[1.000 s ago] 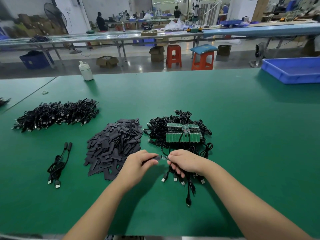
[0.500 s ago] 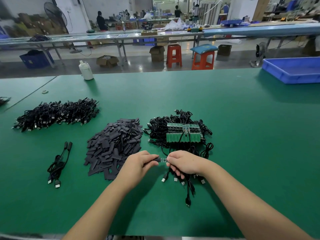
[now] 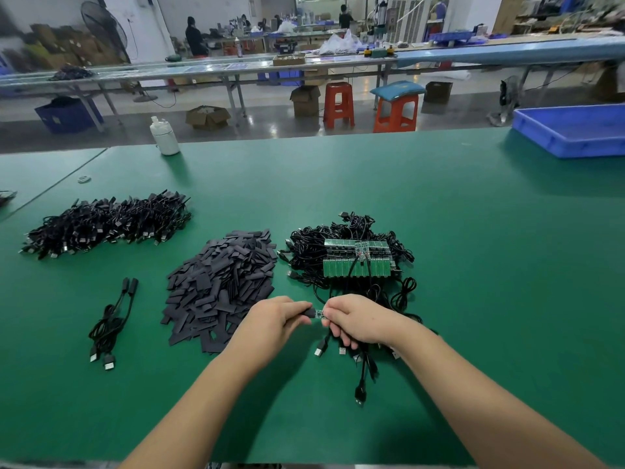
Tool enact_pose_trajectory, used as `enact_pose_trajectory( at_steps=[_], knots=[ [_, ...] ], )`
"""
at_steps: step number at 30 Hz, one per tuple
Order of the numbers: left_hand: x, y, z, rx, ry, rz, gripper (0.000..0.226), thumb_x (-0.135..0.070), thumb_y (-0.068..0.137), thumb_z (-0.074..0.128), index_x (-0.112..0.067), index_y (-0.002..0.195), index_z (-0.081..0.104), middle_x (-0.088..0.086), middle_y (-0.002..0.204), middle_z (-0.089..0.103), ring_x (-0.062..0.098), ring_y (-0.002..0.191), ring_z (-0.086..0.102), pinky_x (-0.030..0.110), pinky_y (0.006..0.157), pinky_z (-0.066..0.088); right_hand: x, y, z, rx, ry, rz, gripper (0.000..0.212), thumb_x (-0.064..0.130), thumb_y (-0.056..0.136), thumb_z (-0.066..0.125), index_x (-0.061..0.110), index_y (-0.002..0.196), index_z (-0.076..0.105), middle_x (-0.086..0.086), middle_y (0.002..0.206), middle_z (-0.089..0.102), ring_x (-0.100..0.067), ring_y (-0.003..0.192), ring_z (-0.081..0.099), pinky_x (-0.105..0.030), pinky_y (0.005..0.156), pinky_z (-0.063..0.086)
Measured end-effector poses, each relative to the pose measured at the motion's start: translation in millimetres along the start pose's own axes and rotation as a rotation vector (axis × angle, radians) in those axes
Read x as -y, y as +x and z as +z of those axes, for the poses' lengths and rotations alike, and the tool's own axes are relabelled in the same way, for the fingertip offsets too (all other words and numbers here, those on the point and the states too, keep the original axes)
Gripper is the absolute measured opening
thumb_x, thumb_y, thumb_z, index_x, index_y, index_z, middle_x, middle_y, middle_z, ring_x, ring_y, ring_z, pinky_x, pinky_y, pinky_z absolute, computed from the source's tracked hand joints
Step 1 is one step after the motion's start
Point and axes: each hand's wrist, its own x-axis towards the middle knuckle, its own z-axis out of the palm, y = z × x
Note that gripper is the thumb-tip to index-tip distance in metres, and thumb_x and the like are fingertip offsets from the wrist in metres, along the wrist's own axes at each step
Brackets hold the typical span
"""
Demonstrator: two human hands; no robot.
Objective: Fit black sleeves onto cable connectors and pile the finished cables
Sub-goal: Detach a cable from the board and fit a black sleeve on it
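Note:
My left hand [image 3: 275, 318] pinches a black sleeve [image 3: 307, 313] and holds it over the end of a small connector board [image 3: 319, 313]. My right hand [image 3: 356, 319] pinches that connector from the other side and also grips a bunch of black cables [image 3: 363, 374] that hang down under it. A heap of loose black sleeves [image 3: 221, 286] lies just beyond my left hand. Behind my right hand lies a tangle of cables with green boards [image 3: 356, 258] on top. Two sleeved cables [image 3: 110, 324] lie at the left.
A long pile of black cables [image 3: 108, 223] lies at the far left of the green table [image 3: 473, 265]. A white bottle [image 3: 164, 136] stands at the far edge. A blue tray [image 3: 571, 130] sits at the far right. Stools and benches stand beyond.
My left hand has slid the sleeve further to the right along the connector, so less of the bare board shows between my hands. My right hand has stayed in place.

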Motion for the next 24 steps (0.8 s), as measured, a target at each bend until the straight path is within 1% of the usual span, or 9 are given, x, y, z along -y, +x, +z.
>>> enact_pose_trajectory(
  at_steps=[6,9,11,12,15,17,19,21,24],
  knots=[
    [-3.2,3.4,3.6,0.049,0.007,0.055,0.021,-0.025,0.093,0.066,-0.022,0.114,0.071,-0.004,0.091,0.069,0.013,0.081,0.063,0.033,0.077,0.053,0.8,-0.1,4.5,-0.022,0.029,0.010,0.028,0.023,0.106,0.039,0.019,0.088,0.060,0.005,0.069,0.060,-0.006,0.047,0.055,-0.020,0.049,0.048],
    [-3.6,3.9,4.9,0.059,0.020,0.071,0.021,-0.027,0.094,0.064,-0.023,0.114,0.070,-0.005,0.092,0.068,0.012,0.082,0.062,0.031,0.076,0.052,3.1,-0.7,7.8,-0.010,0.006,-0.002,0.029,0.023,0.106,0.039,0.020,0.085,0.059,0.006,0.065,0.061,-0.009,0.048,0.057,-0.025,0.054,0.053],
    [-4.0,2.8,4.7,0.053,0.006,0.075,0.023,-0.026,0.094,0.065,-0.024,0.116,0.070,-0.006,0.089,0.068,0.010,0.079,0.061,0.026,0.074,0.049,5.1,-1.2,8.2,-0.009,0.015,-0.013,0.030,0.022,0.106,0.041,0.019,0.081,0.059,0.006,0.059,0.063,-0.010,0.048,0.057,-0.028,0.057,0.054],
    [-4.8,2.4,4.7,0.047,-0.002,0.077,0.024,-0.025,0.093,0.066,-0.024,0.117,0.070,-0.006,0.089,0.068,0.009,0.078,0.061,0.023,0.072,0.048,6.3,-1.5,7.9,-0.012,0.035,-0.020,0.030,0.021,0.105,0.042,0.018,0.081,0.060,0.006,0.060,0.065,-0.011,0.049,0.058,-0.029,0.057,0.055],
    [-6.7,1.7,4.5,-0.017,-0.044,0.048,0.023,-0.022,0.090,0.070,-0.022,0.113,0.073,-0.006,0.088,0.071,0.006,0.077,0.061,0.018,0.072,0.047,10.0,-1.1,6.5,-0.015,0.165,-0.019,0.025,0.019,0.105,0.044,0.016,0.091,0.064,-0.001,0.075,0.069,-0.011,0.058,0.063,-0.026,0.059,0.056],
    [-5.9,1.3,4.5,-0.078,-0.092,-0.003,0.022,-0.021,0.087,0.074,-0.020,0.108,0.075,-0.007,0.090,0.073,0.001,0.078,0.061,0.014,0.076,0.047,10.7,-0.3,4.6,-0.030,0.294,-0.002,0.020,0.017,0.105,0.047,0.013,0.100,0.065,-0.005,0.080,0.071,-0.015,0.066,0.067,-0.026,0.063,0.056],
    [-5.6,-0.3,4.9,-0.110,-0.127,-0.054,0.022,-0.022,0.086,0.075,-0.020,0.108,0.076,-0.010,0.093,0.074,-0.001,0.082,0.063,0.013,0.080,0.047,10.0,-0.5,2.2,-0.046,0.372,-0.002,0.018,0.014,0.104,0.049,0.010,0.107,0.065,-0.007,0.082,0.072,-0.018,0.070,0.068,-0.027,0.067,0.057],
    [-6.4,-1.8,5.6,-0.123,-0.144,-0.070,0.022,-0.022,0.086,0.075,-0.021,0.108,0.076,-0.012,0.096,0.075,-0.001,0.086,0.065,0.015,0.082,0.049,9.0,-1.5,0.6,-0.050,0.379,-0.020,0.018,0.012,0.103,0.050,0.007,0.110,0.066,-0.006,0.082,0.073,-0.018,0.071,0.069,-0.028,0.069,0.056],
    [-9.6,-1.8,6.0,-0.119,-0.128,-0.047,0.021,-0.022,0.089,0.072,-0.022,0.110,0.075,-0.013,0.100,0.074,-0.002,0.088,0.065,0.014,0.084,0.048,8.8,-2.5,-0.2,-0.057,0.360,-0.031,0.020,0.011,0.103,0.051,0.004,0.112,0.066,-0.007,0.084,0.074,-0.018,0.072,0.070,-0.029,0.071,0.057]
  ],
)
